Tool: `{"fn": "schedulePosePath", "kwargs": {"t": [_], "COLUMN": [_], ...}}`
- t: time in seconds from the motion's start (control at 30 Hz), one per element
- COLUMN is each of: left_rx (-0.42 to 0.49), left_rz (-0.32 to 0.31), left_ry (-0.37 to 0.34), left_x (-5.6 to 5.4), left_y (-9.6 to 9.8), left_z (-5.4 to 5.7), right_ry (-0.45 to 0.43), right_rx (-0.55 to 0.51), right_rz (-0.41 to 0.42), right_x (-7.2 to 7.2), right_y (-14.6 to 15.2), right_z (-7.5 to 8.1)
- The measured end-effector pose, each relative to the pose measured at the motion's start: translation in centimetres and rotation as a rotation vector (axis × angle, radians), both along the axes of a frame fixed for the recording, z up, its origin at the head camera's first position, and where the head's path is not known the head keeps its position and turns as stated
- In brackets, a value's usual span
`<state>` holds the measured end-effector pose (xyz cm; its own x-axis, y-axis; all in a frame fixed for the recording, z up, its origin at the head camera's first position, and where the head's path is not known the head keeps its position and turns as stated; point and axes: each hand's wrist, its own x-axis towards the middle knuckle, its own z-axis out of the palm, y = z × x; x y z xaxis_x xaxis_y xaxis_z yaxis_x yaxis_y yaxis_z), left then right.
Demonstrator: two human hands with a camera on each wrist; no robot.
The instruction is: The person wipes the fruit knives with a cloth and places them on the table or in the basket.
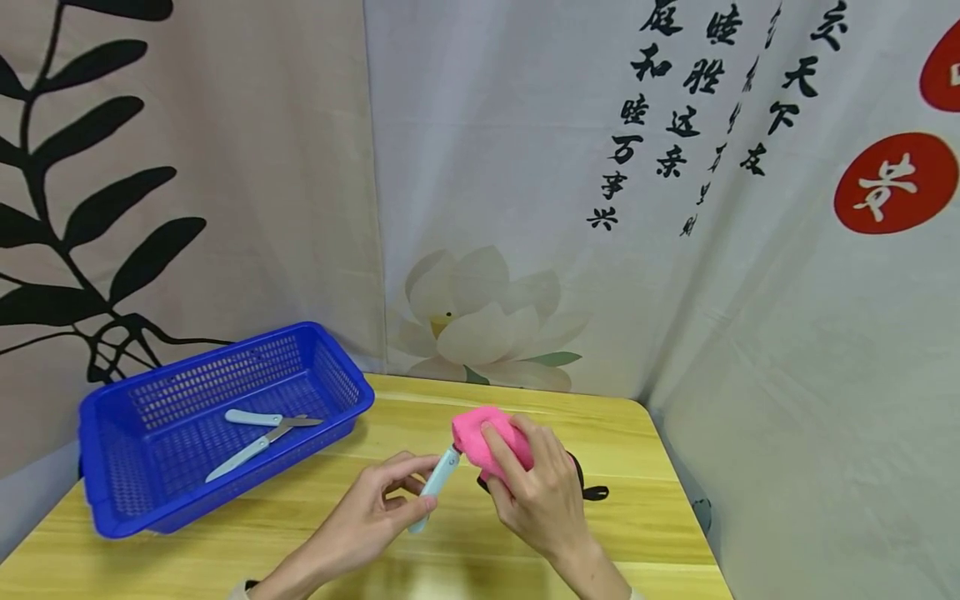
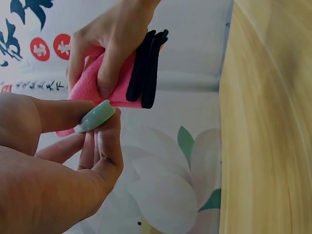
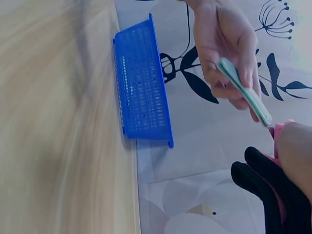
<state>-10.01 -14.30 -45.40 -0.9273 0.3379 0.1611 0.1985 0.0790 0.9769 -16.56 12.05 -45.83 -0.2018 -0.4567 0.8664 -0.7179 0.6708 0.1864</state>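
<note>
Between thumb and fingers, my left hand (image 1: 367,508) pinches the pale blue handle (image 1: 438,483) of a small knife. The handle slants up to the right. My right hand (image 1: 543,492) grips a bunched pink cloth (image 1: 491,433) around the knife's far end, so most of the blade is hidden; a short dark bit shows where handle and cloth meet. Black strips (image 2: 146,73) edge the cloth in the left wrist view. Both hands are above the table, right of a blue basket (image 1: 330,437).
Inside the basket lie two more knives with pale handles, one knife (image 1: 251,417) behind the other knife (image 1: 240,460), blades crossing. The wooden table (image 1: 622,450) ends at hanging printed cloths (image 1: 480,167) behind and to the right.
</note>
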Motion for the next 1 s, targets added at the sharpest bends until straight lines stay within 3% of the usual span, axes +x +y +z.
{"fn": "schedulePosePath", "kwargs": {"t": [0.4, 0.6, 0.8, 1.0], "left_rx": [-0.013, 0.000, -0.013, -0.019], "left_rz": [-0.011, 0.018, 0.075, 0.082], "left_ry": [-0.060, -0.049, -0.040, -0.030], "left_x": [0.0, 0.2, 0.1, 0.0], "left_y": [-0.3, -0.5, -0.4, -0.1], "left_z": [-0.4, -0.7, -0.5, -0.3], "right_ry": [-0.102, -0.132, -0.087, 0.001], "right_rx": [-0.055, -0.126, -0.105, -0.016], "right_rz": [-0.093, -0.134, -0.012, 0.113], "right_x": [-1.4, -1.2, 0.1, 1.4], "right_y": [2.0, 2.5, 1.5, -0.2], "right_z": [0.1, 0.4, 0.2, 0.0]}}
